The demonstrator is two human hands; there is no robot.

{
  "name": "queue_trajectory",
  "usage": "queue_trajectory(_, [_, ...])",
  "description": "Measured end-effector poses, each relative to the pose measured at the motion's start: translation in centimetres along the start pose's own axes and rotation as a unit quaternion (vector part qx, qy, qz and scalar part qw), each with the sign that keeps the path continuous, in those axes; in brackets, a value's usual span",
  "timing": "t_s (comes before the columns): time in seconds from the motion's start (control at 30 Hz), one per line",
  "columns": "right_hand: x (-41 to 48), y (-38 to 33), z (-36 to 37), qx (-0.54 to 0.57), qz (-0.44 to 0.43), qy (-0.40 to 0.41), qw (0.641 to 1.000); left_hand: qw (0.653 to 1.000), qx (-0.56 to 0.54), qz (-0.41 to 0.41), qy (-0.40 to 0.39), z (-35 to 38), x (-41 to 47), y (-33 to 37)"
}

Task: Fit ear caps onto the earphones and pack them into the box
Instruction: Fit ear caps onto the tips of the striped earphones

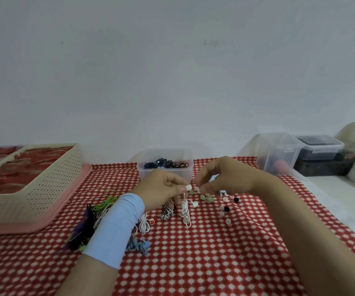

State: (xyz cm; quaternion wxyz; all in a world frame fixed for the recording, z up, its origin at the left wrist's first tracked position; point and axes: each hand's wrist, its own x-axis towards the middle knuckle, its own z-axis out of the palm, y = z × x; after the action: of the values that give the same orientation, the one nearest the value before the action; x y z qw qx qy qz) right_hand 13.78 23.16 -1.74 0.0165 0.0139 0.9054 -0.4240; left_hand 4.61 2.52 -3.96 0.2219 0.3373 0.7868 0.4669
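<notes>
Your red checked tablecloth [204,253] carries a cream basket [50,184] at far left and the clear box [163,170] of dark coiled earphones [168,163] just behind your hands. Your left hand [161,189] pinches a white earphone [188,187], its wound cord [185,212] hanging to the cloth. Your right hand [225,178] curls its fingertips close beside that bud; blur hides whether they hold anything. Loose ear caps [206,198] lie scattered just below it

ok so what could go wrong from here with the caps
1. The loose ear caps lie scattered on the cloth by the right hand; a careless sweep could roll some away.
2. The white earphone pinched in the left hand dangles its coiled cable beside a black-and-white earphone; lifting may snag it.
3. Caps come in several colours, so a mismatched one could get picked.
</notes>
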Motion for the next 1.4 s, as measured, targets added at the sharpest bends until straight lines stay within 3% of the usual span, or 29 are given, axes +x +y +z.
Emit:
queue_trajectory(0.1, [-0.3,0.5,-0.5,-0.162,0.071,-0.047,0.983,0.992,0.124,0.000,0.028,-0.5,0.1,0.0])
queue_trajectory(0.17, [-0.3,0.8,-0.5,-0.213,0.120,-0.084,0.966,0.986,0.161,0.001,0.036,-0.6,0.2,-0.1])
queue_trajectory(0.3, [0.1,1.3,0.6,-0.282,0.150,-0.120,0.940,0.972,0.231,-0.016,0.036,-0.5,0.2,-0.3])
queue_trajectory(0.43, [0.4,1.3,0.9,-0.287,0.143,-0.109,0.941,0.953,0.295,-0.060,0.036,-0.7,0.3,-0.3])
queue_trajectory(0.63, [0.9,1.1,1.2,-0.162,0.091,-0.024,0.982,0.941,0.318,-0.111,0.037,-1.0,0.2,-0.4])
queue_trajectory(0.8, [1.5,0.7,2.9,-0.060,0.041,0.046,0.996,0.952,0.295,-0.071,0.034,-0.7,0.0,-0.3])
queue_trajectory(0.93, [1.8,0.8,3.8,-0.011,0.035,0.065,0.997,0.952,0.305,-0.016,0.035,-0.6,0.1,-0.4])
queue_trajectory(1.23, [1.5,0.7,4.4,0.063,0.062,0.057,0.994,0.943,0.324,-0.041,0.060,-0.4,0.1,-0.5])
queue_trajectory(1.4, [1.7,1.1,4.0,0.186,0.068,0.064,0.978,0.978,0.182,-0.006,0.102,-0.7,0.3,-0.6])
